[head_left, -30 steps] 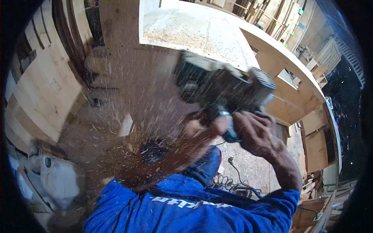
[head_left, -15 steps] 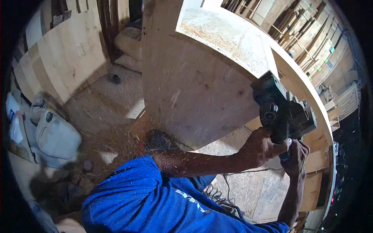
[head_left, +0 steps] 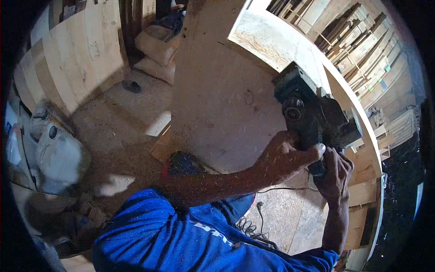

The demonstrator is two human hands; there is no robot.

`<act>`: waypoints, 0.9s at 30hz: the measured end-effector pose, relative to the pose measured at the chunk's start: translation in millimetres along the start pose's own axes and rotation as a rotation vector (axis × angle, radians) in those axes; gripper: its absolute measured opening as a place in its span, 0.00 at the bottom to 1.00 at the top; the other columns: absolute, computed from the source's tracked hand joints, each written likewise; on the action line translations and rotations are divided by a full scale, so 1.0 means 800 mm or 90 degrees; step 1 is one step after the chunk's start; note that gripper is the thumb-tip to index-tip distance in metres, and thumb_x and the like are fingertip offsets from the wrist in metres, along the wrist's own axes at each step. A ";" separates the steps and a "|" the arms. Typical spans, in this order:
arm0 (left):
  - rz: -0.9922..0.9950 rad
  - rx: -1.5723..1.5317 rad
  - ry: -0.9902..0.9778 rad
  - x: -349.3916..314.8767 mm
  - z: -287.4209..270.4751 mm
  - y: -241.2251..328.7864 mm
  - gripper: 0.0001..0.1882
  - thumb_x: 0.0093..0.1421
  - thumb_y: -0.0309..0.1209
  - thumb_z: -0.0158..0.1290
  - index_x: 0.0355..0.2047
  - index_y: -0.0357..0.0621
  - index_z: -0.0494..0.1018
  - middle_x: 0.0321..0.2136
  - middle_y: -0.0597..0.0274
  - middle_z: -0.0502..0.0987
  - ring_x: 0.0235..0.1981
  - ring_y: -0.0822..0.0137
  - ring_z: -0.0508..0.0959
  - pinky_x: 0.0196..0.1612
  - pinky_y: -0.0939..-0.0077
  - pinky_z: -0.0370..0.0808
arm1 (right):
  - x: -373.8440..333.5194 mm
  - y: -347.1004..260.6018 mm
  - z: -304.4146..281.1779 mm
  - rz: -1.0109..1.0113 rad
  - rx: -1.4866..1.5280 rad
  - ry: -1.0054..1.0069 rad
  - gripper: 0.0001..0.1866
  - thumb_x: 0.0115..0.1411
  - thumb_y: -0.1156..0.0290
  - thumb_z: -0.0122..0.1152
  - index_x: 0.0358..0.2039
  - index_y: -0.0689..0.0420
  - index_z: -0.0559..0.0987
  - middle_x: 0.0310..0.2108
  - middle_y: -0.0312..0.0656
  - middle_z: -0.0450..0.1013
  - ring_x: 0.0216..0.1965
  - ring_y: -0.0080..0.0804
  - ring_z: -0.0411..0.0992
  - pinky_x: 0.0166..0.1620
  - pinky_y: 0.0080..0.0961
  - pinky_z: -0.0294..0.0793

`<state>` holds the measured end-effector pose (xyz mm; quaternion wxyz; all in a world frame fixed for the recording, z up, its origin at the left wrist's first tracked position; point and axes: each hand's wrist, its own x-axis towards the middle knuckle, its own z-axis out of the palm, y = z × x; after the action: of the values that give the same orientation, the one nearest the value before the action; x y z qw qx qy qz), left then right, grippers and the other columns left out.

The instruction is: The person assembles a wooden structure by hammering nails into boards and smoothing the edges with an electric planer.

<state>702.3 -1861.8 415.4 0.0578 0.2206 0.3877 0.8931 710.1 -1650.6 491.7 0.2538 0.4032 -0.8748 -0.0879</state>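
Note:
A dark green electric planer (head_left: 312,106) rests at the upper right edge of a large upright wooden panel (head_left: 217,95). My left hand (head_left: 290,152) reaches across from the left and is closed on the planer's near side, thumb pointing right. My right hand (head_left: 336,174) is wrapped round the rear handle, its fingers close to the left thumb. The planer's underside is hidden, so I cannot tell whether it touches the wood. Fine wood chips drift in the air below it. A thin dark cord (head_left: 285,188) runs behind my arms.
Coiled cable (head_left: 247,226) lies on the floor below my arms. At left stand a whitish plastic container (head_left: 61,158) and a curved wall of boards (head_left: 81,54). Stacked sacks (head_left: 156,45) are behind the panel, with what looks like part of another person above. Timber pieces (head_left: 349,41) fill the upper right.
The planer and both hands have moved left and up in the picture, and the view has shifted slightly. Fewer chips fly now than in the denser spray of before.

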 end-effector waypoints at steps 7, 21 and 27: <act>-0.017 -0.013 0.004 0.002 -0.053 0.061 0.17 0.64 0.42 0.59 0.37 0.38 0.81 0.30 0.65 0.81 0.33 0.77 0.77 0.40 0.77 0.75 | 0.099 -0.059 -0.013 -0.009 -0.031 0.006 0.30 0.38 0.76 0.70 0.46 0.62 0.76 0.37 0.50 0.78 0.36 0.49 0.80 0.38 0.39 0.80; -0.039 0.172 0.238 -0.012 -0.178 0.169 0.19 0.61 0.43 0.59 0.41 0.39 0.80 0.32 0.63 0.81 0.34 0.72 0.81 0.40 0.75 0.78 | 0.261 -0.144 0.023 -0.086 -0.003 0.066 0.22 0.54 0.77 0.63 0.50 0.58 0.72 0.33 0.43 0.76 0.34 0.39 0.81 0.32 0.33 0.82; 0.241 0.172 0.016 -0.048 -0.251 0.178 0.17 0.71 0.38 0.50 0.56 0.45 0.74 0.53 0.57 0.75 0.50 0.71 0.77 0.50 0.73 0.76 | 0.299 -0.168 0.048 -0.117 0.005 -0.007 0.21 0.58 0.73 0.58 0.52 0.62 0.68 0.35 0.48 0.75 0.35 0.43 0.81 0.27 0.35 0.79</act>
<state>658.4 -2104.9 383.7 -0.1459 0.2839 0.4561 0.8307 648.5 -1920.9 500.3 0.2383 0.4820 -0.8360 -0.1099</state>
